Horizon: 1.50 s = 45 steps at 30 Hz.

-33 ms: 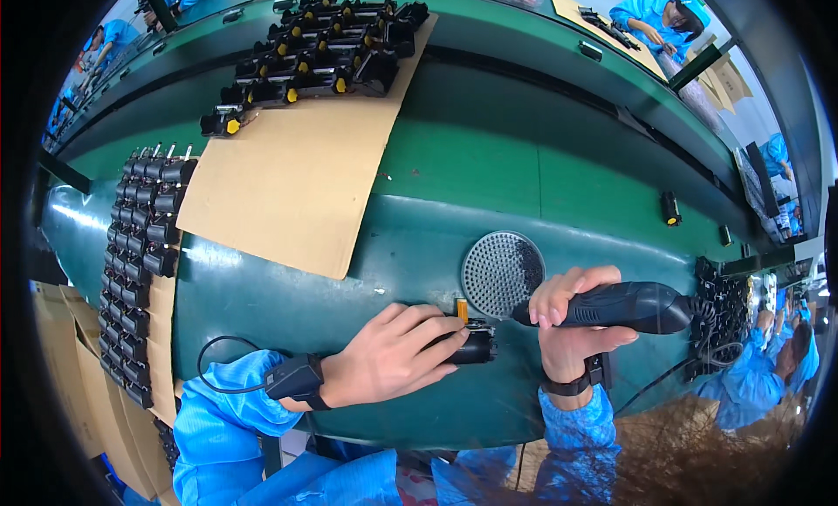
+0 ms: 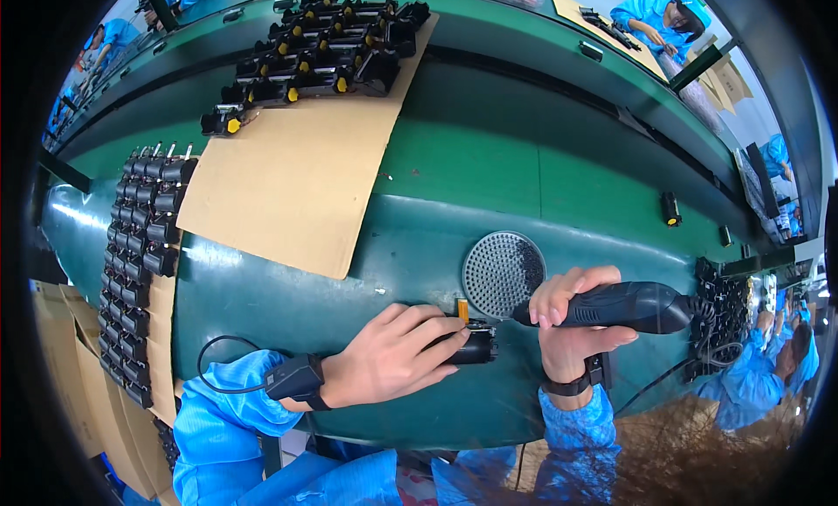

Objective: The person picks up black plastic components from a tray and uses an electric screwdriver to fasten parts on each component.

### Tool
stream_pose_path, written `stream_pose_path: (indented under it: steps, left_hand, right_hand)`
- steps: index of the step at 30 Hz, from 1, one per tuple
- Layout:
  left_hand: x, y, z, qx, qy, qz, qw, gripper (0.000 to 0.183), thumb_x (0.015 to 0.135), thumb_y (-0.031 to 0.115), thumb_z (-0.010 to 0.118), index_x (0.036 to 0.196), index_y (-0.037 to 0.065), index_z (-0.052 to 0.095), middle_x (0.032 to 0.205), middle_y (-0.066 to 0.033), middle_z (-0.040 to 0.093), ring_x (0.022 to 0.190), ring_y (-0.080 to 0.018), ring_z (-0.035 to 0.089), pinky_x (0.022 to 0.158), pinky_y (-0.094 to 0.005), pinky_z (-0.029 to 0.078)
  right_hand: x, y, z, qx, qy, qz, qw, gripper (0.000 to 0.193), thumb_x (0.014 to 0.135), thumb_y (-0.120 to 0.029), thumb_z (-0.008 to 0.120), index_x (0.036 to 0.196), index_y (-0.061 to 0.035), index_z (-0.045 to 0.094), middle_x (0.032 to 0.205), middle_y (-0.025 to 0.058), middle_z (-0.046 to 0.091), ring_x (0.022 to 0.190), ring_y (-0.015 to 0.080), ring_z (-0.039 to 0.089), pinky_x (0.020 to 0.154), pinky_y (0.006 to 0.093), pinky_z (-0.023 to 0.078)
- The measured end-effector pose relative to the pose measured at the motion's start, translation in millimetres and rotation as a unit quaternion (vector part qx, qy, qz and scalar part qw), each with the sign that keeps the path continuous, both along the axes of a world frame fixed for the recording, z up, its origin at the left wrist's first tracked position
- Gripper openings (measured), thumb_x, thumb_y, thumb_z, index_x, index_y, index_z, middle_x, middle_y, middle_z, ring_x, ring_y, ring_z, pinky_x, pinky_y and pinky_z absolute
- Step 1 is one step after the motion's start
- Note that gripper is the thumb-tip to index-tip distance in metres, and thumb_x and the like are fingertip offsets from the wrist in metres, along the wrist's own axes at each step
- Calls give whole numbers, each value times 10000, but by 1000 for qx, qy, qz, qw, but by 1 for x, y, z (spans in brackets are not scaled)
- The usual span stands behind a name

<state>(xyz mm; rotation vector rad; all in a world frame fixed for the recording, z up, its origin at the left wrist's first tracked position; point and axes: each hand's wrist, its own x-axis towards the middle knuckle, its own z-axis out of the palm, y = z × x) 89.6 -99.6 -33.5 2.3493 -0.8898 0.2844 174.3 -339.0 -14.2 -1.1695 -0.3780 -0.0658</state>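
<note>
On the green bench, my left hand (image 2: 397, 353) is closed around a small black cylindrical assembly (image 2: 477, 344). A short orange strip (image 2: 463, 309) sticks up from its far side, and my fingers hide its left part. My right hand (image 2: 572, 323) grips a black electric screwdriver (image 2: 624, 307) that lies nearly level, its tip pointing left. A coiled cord (image 2: 705, 314) leaves its right end. Just beyond the tip sits a round grey dimpled dish (image 2: 497, 270), with small dark pieces, apparently screws, gathered on its right side. The tip is close to the dish's near rim; whether it touches cannot be told.
At left, rows of black assemblies (image 2: 140, 270) stand along the bench. A cardboard sheet (image 2: 288, 174) carries more black parts with yellow ends (image 2: 323, 48) at its far end. One loose assembly (image 2: 670, 209) stands at right, near piled black parts (image 2: 716, 288). Co-workers (image 2: 659, 26) sit beyond.
</note>
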Motion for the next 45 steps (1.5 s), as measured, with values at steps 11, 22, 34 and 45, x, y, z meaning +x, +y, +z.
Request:
stream_pose_path:
  steps: [11, 22, 34, 45]
  left_hand:
    - [-3, 0, 1, 13, 44, 23, 999, 604, 864, 314, 826, 1378, 43, 658, 1347, -86, 648, 1186, -262, 628, 920, -389, 513]
    - [-4, 1, -7, 18, 24, 26, 999, 581, 898, 366, 797, 1369, 49, 675, 1339, -72, 653, 1187, -251, 624, 896, -373, 514]
    - [-4, 2, -9, 17, 13, 30, 999, 646, 858, 355, 815, 1397, 39, 651, 1386, -58, 625, 1164, -211, 597, 855, -339, 499]
    - [-5, 0, -11, 8, 10, 33, 999, 650, 853, 356, 814, 1394, 36, 650, 1380, -54, 629, 1163, -210, 598, 862, -341, 511]
  right_hand:
    - [-2, 2, -4, -46, -28, 32, 998, 884, 794, -971, 496, 1037, -122, 479, 689, 0, 505, 560, 137, 516, 490, 293, 445]
    - [-23, 13, 24, 141, -104, 103, 979, 871, 858, -903, 565, 1083, -66, 482, 730, 55, 563, 553, 180, 565, 490, 334, 498]
    - [-24, 30, 8, 57, -125, 80, 987, 834, 890, -896, 530, 1071, -84, 463, 702, 32, 537, 513, 154, 519, 444, 307, 479]
    - [-17, 34, 2, 34, -161, 142, 976, 866, 841, -878, 620, 1066, -51, 498, 689, 50, 567, 526, 175, 553, 472, 334, 502]
